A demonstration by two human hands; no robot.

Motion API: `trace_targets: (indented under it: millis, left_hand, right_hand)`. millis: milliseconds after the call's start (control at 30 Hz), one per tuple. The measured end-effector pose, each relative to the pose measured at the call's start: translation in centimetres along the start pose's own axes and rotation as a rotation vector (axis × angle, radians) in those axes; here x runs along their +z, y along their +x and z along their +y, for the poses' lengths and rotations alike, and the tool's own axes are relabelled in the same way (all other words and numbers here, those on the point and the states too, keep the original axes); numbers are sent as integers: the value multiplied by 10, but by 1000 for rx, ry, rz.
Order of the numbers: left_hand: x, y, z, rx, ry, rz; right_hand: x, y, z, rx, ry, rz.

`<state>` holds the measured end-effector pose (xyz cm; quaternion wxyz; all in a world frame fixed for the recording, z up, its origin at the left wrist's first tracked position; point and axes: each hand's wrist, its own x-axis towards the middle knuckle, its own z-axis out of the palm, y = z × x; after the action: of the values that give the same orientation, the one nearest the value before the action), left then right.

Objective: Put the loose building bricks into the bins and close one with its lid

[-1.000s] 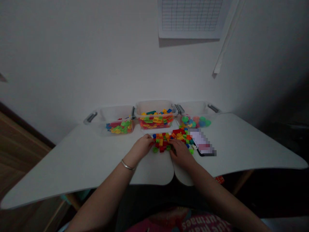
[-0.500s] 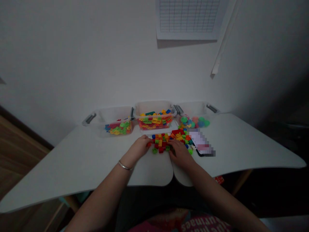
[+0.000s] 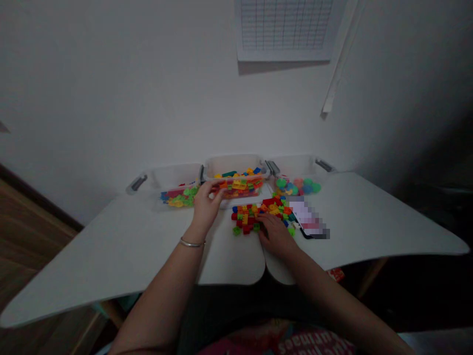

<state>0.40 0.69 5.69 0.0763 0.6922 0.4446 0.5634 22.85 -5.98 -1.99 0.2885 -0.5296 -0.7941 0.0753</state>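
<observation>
My left hand (image 3: 207, 203) is raised in front of the middle clear bin (image 3: 236, 162), thumb and fingers curved toward each other. It seems to pinch a small red-orange building brick, hard to make out against the colours behind it. My right hand (image 3: 275, 231) lies on the near side of a pile of building bricks (image 3: 245, 218), its fingers stretched over them and touching some. Red, yellow, orange, green and blue bricks make up this pile on the white table (image 3: 229, 261). More bricks fill the lower part of the middle bin.
A left bin (image 3: 173, 172) holds green, yellow and red pieces. In the right bin (image 3: 295, 167) are round coloured pieces. A phone (image 3: 306, 217), partly blurred out, lies right of the pile. Behind stands the wall, with a gridded paper sheet (image 3: 284, 29) on it.
My left hand has moved up and away from the pile's left edge to the middle bin. The red-orange brick by its fingers has left the table. My right hand has stayed put.
</observation>
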Motion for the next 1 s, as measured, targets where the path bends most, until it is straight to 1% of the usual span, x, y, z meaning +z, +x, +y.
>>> trace_targets:
  millis: [100, 200, 300, 400, 500, 667, 733, 833, 900, 1000]
  left_hand:
    - [1, 13, -2, -23, 50, 58]
    - [2, 27, -2, 6, 184, 61]
    - [2, 39, 2, 5, 368, 38]
    - [3, 45, 6, -21, 546, -60]
    - [5, 45, 9, -37, 657, -165]
    - [8, 37, 8, 9, 716, -232]
    - [8, 34, 6, 47, 737, -246]
    - [8, 31, 2, 96, 780, -233]
    - [8, 30, 1, 115, 798, -233]
    - [9, 33, 2, 115, 830, -270]
  right_hand:
    - [-1, 0, -1, -5, -7, -7]
    - [-2, 0, -1, -6, -12, -8]
    - [-2, -1, -1, -9, -10, 1]
    - [-1, -1, 0, -12, -3, 9]
    - [0, 0, 1, -14, 1, 12]
    - [0, 0, 2, -17, 3, 11]
    - [0, 0, 2, -14, 1, 7]
    - [-1, -1, 1, -12, 5, 7]
    - [-1, -1, 1, -12, 8, 13]
    - [-1, 0, 1, -12, 9, 17]
